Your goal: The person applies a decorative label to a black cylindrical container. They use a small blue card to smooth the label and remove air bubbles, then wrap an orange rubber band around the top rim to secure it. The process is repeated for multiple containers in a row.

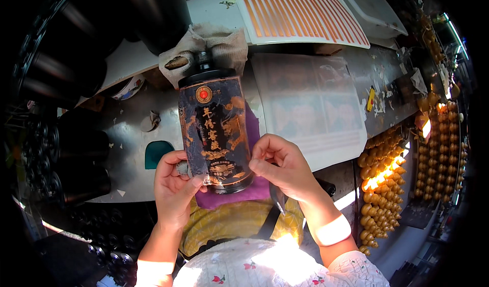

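A black bottle (219,188) lies with its neck pointing away from me, toward a crumpled whitish cloth (232,45). Around its body sits a dark decal (214,129) with copper-coloured figures and a round red and gold emblem; it looks wrinkled at the left. My left hand (175,185) is closed at the decal's lower left edge, thumb on top. A small grey lump (182,168) shows beside its fingers; I cannot tell what it is. At the lower right edge, my right hand (277,165) pinches the decal's rim. A purple cloth (214,199) lies under the bottle.
Right of the bottle lies a translucent sheet over printed decals (310,108). Beyond it is a white sheet of orange strips (300,12). A yellow cutter (371,98) and a green scraper (158,154) rest on the metal table. Black bottles (81,177) stand left; gold gourd-shaped pieces (382,205) hang right.
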`<move>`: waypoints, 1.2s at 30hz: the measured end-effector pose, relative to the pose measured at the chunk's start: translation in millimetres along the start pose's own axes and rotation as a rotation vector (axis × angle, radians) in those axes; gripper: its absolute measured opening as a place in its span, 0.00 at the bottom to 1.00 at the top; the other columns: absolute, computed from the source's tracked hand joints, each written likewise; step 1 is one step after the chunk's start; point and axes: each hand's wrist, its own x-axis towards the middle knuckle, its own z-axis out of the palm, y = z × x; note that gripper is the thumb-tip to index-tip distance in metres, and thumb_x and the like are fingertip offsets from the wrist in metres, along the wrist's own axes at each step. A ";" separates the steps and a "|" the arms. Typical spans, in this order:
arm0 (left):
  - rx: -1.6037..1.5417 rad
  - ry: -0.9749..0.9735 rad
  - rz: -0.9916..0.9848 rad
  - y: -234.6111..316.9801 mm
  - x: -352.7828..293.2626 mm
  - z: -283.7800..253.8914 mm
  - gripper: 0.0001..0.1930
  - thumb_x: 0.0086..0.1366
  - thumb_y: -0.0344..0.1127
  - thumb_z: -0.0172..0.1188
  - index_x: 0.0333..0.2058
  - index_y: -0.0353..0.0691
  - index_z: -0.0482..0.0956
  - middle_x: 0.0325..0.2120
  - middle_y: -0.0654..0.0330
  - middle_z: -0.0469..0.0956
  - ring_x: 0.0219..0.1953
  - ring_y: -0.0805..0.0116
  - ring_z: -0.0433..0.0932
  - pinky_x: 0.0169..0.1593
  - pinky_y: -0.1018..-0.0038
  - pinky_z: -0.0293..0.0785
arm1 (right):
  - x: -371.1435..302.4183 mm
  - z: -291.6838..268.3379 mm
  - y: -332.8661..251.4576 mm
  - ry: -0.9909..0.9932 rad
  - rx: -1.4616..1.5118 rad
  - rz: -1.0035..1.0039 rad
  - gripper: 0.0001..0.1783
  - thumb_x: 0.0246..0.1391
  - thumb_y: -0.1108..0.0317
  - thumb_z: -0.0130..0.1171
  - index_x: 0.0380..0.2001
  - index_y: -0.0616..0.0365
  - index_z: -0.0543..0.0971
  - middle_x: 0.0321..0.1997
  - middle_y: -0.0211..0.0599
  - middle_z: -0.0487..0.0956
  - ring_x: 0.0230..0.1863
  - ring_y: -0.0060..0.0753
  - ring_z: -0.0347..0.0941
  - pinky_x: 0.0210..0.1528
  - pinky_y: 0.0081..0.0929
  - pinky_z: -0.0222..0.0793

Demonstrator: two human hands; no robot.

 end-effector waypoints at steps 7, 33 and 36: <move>0.012 -0.013 -0.003 -4.9 -1.2 -4.5 0.25 0.60 0.21 0.65 0.54 0.35 0.66 0.45 0.58 0.76 0.39 0.74 0.80 0.37 0.79 0.79 | 7.6 12.5 -4.9 0.115 0.150 -0.085 0.08 0.61 0.71 0.61 0.40 0.59 0.73 0.36 0.23 0.74 0.35 0.13 0.68 0.38 0.14 0.65; -0.077 -0.063 -0.067 2.4 -2.0 -0.9 0.26 0.59 0.24 0.67 0.54 0.36 0.66 0.44 0.60 0.76 0.40 0.75 0.80 0.38 0.80 0.75 | 21.5 17.2 -31.8 0.124 0.162 -0.080 0.07 0.60 0.70 0.62 0.37 0.59 0.74 0.32 0.25 0.76 0.32 0.13 0.70 0.35 0.14 0.66; -0.088 -0.081 -0.053 1.1 -1.2 -2.6 0.27 0.59 0.25 0.67 0.54 0.36 0.65 0.45 0.59 0.76 0.39 0.75 0.79 0.38 0.80 0.75 | 3.4 16.2 -18.9 0.108 -0.010 -0.070 0.07 0.59 0.69 0.63 0.35 0.59 0.75 0.31 0.24 0.76 0.32 0.13 0.69 0.35 0.15 0.65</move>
